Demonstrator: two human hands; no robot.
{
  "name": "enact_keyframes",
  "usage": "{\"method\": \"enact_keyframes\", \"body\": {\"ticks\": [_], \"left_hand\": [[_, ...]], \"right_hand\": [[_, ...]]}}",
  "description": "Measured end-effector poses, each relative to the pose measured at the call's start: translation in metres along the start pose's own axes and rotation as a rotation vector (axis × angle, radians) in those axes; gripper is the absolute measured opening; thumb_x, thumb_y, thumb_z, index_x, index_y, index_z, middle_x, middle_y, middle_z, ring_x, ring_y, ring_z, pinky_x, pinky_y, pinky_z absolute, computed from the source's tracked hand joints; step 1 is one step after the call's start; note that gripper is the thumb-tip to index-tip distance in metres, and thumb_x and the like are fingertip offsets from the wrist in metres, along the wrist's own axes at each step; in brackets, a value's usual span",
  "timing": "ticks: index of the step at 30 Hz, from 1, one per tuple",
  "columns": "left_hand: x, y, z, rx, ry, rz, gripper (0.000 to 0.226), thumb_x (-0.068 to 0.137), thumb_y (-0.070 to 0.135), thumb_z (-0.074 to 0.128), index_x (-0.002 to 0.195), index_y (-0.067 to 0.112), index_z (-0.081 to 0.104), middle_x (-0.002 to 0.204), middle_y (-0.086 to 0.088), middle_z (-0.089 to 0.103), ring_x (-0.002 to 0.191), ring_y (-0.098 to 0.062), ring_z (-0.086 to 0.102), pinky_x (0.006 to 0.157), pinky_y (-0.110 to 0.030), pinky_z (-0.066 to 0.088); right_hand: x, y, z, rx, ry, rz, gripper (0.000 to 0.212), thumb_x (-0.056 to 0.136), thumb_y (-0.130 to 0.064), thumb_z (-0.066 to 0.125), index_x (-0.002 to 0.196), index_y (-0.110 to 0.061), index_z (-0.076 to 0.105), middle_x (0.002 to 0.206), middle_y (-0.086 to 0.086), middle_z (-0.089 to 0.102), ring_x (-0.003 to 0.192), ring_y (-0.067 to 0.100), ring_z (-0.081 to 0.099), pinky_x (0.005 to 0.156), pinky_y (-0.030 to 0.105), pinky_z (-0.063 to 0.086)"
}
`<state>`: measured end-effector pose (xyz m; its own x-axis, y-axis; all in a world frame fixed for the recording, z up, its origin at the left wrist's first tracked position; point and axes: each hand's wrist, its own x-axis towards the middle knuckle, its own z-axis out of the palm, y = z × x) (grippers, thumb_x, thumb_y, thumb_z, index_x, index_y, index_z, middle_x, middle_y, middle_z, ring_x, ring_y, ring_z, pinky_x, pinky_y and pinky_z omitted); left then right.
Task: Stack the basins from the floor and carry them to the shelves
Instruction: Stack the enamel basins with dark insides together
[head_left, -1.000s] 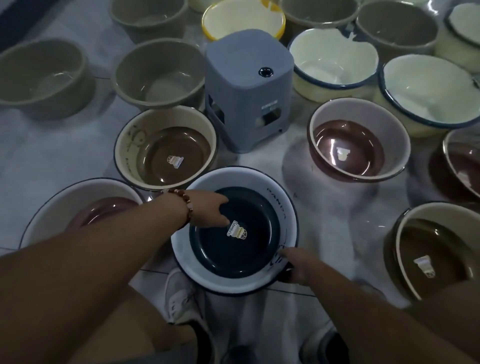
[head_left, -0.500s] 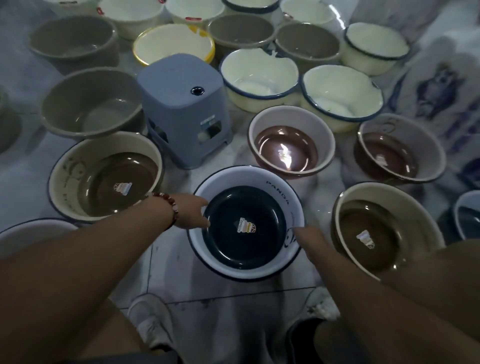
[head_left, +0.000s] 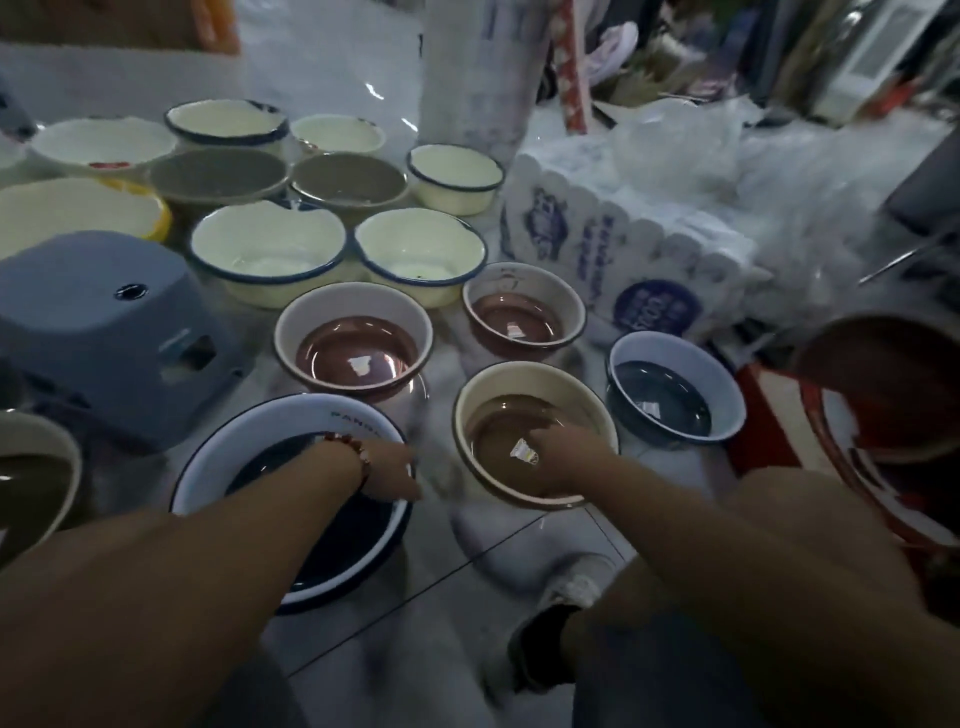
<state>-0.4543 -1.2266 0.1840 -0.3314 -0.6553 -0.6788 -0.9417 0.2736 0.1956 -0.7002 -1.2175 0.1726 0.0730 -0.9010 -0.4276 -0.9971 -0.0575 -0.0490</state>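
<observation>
Many basins stand on the tiled floor. Nearest me is a white basin with a dark blue bottom (head_left: 291, 418). My left hand (head_left: 389, 467), with a bead bracelet on the wrist, reaches across it, fingers stretched past its right rim toward the gap beside it; the hand is blurred. To the right stands a beige basin with a brown bottom (head_left: 498, 410). My right hand (head_left: 566, 457) lies over its near rim, fingers inside it, holding the rim.
Behind are two pink-bottomed basins (head_left: 353, 353) (head_left: 519, 312), a small blue one (head_left: 670, 400), and cream and grey ones (head_left: 265, 249). A grey stool (head_left: 104, 322) stands left, a white printed pack (head_left: 623, 260) and a red basin (head_left: 883, 395) right. My shoe (head_left: 571, 582) is below.
Both hands left the blue basin's rims and moved right. The right hand now lies on the brown basin; the left crossed over the blue one. My view swung right and up.
</observation>
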Motion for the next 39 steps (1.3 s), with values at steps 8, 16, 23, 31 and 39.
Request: {"method": "enact_keyframes", "body": {"ticks": [8, 16, 23, 31, 39], "left_hand": [[-0.029, 0.016, 0.006, 0.114, 0.105, 0.080, 0.050, 0.094, 0.045, 0.051, 0.141, 0.027, 0.046, 0.129, -0.001, 0.062, 0.114, -0.021, 0.060, 0.095, -0.034, 0.048], [-0.007, -0.016, -0.004, 0.103, -0.069, -0.052, 0.048, 0.097, 0.046, 0.049, 0.140, 0.025, 0.049, 0.136, 0.002, 0.056, 0.121, -0.019, 0.054, 0.101, -0.032, 0.042], [0.033, -0.013, -0.018, 0.113, -0.086, 0.005, 0.045, 0.097, 0.047, 0.047, 0.136, 0.024, 0.051, 0.132, 0.001, 0.057, 0.110, -0.020, 0.056, 0.085, -0.028, 0.040], [0.058, -0.010, -0.034, 0.068, -0.085, 0.028, 0.057, 0.099, 0.046, 0.044, 0.150, 0.022, 0.035, 0.150, -0.004, 0.044, 0.134, -0.024, 0.044, 0.107, -0.033, 0.036], [0.057, -0.019, -0.038, 0.046, -0.071, 0.027, 0.052, 0.099, 0.043, 0.047, 0.144, 0.016, 0.045, 0.144, -0.005, 0.050, 0.128, -0.024, 0.049, 0.103, -0.032, 0.038]], "right_hand": [[0.024, 0.033, 0.072, 0.070, -0.103, 0.095, 0.046, 0.085, -0.024, 0.052, 0.130, -0.018, 0.049, 0.129, 0.010, 0.056, 0.119, 0.031, 0.054, 0.101, 0.042, 0.040], [0.079, 0.017, 0.134, 0.198, -0.295, 0.225, 0.065, 0.086, -0.029, 0.057, 0.144, -0.011, 0.033, 0.145, 0.016, 0.036, 0.131, 0.035, 0.043, 0.105, 0.043, 0.041], [0.115, 0.002, 0.161, 0.233, -0.255, 0.335, 0.053, 0.086, -0.032, 0.053, 0.134, -0.014, 0.039, 0.139, 0.010, 0.042, 0.129, 0.037, 0.039, 0.104, 0.044, 0.036], [0.130, 0.015, 0.168, 0.570, -0.017, 0.892, 0.066, 0.087, -0.039, 0.051, 0.144, -0.011, 0.032, 0.152, 0.016, 0.027, 0.137, 0.037, 0.030, 0.111, 0.047, 0.029], [0.128, 0.019, 0.154, 1.851, 0.126, 1.214, 0.024, 0.090, -0.026, 0.056, 0.113, -0.024, 0.058, 0.095, -0.003, 0.060, 0.074, 0.012, 0.055, 0.046, 0.018, 0.049]]}}
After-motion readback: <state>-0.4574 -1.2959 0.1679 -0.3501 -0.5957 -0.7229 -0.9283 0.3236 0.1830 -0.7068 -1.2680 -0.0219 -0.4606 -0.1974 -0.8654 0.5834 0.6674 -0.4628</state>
